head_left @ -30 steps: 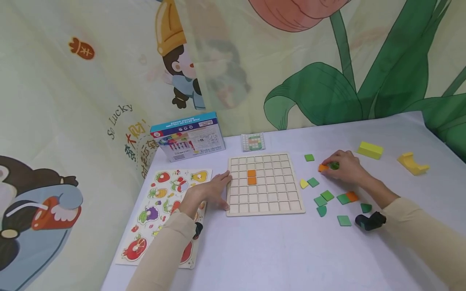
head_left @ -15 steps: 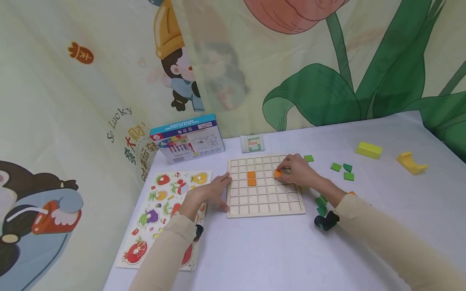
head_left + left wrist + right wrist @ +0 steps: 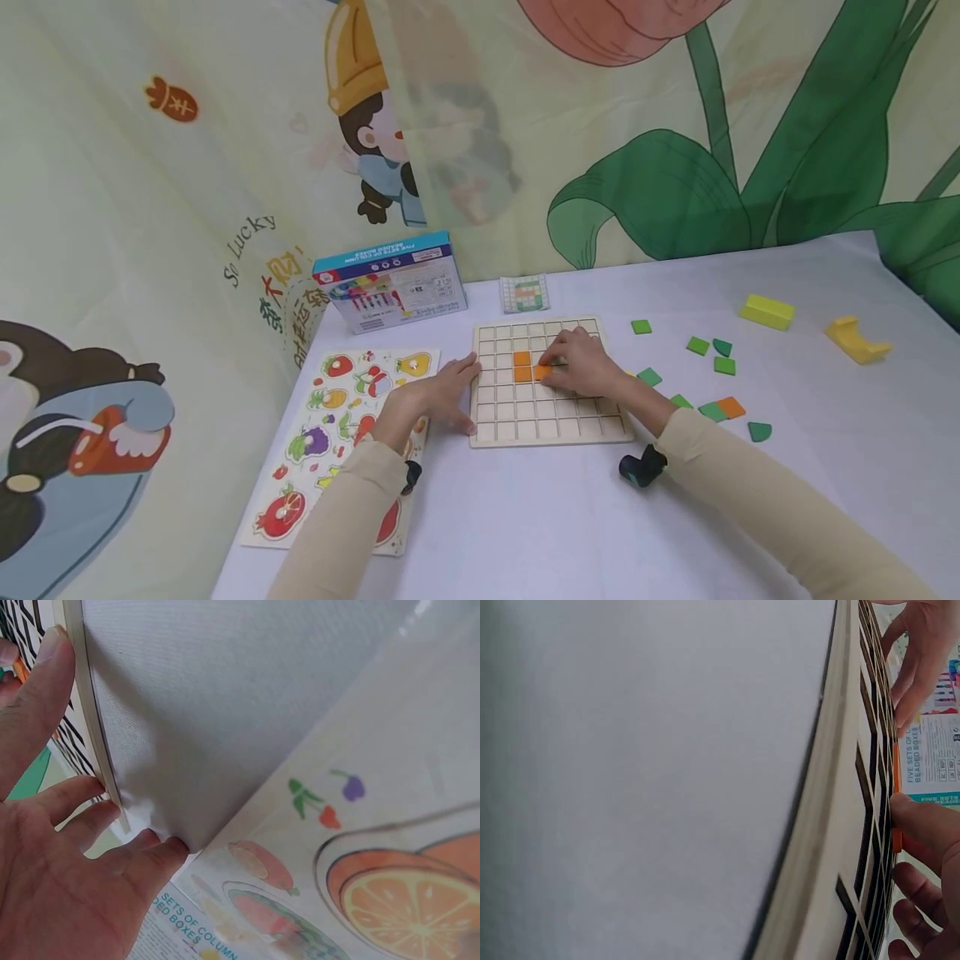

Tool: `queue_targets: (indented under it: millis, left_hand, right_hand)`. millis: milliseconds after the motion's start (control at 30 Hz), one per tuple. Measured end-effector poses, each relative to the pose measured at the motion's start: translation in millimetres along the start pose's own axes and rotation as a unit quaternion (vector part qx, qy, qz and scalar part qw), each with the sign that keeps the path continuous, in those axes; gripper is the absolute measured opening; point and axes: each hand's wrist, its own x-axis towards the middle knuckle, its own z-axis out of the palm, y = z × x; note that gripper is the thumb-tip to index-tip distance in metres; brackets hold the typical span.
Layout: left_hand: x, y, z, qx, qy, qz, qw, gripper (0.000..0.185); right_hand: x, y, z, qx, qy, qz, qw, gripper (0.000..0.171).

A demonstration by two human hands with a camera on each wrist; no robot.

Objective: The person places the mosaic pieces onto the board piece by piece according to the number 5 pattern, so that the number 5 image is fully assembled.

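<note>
A wooden grid board [image 3: 551, 429] lies on the white table. Two orange tiles [image 3: 522, 366] sit stacked in its cells, left of centre. My right hand [image 3: 549, 372] reaches over the board and pinches a third orange tile [image 3: 542, 372] down at the cell just right of the lower one. In the right wrist view that orange tile [image 3: 896, 802] shows edge-on under my fingertips [image 3: 930, 825]. My left hand [image 3: 442, 392] lies flat beside the board, its fingers [image 3: 67, 802] straight against the board's left edge [image 3: 90, 712].
Loose green tiles [image 3: 712, 357] and one orange tile [image 3: 730, 407] lie right of the board. A yellow block [image 3: 767, 311] and yellow arch [image 3: 857, 340] sit far right. Behind the board are a pattern card [image 3: 524, 293] and blue box [image 3: 390, 283]. A fruit puzzle [image 3: 322, 442] lies left.
My right hand picked an orange tile from the loose pieces at the right and carried it left over the board, down beside the two placed tiles. The left hand stayed still.
</note>
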Motion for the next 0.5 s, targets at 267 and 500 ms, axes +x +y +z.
queue_targets:
  millis: [267,500]
  left_hand:
    - [-0.9,-0.2,-2.5,-0.009,0.003,-0.005,0.9999,0.099]
    - [0.3,-0.8,0.2,-0.012,0.001,-0.002,0.9999,0.097]
  right_hand:
    - [-0.5,-5.3,-0.5,0.016,0.01,-0.017,1.0,0.023]
    - [-3.3,-0.3,1.9,0.022,-0.007,0.005,1.0,0.026]
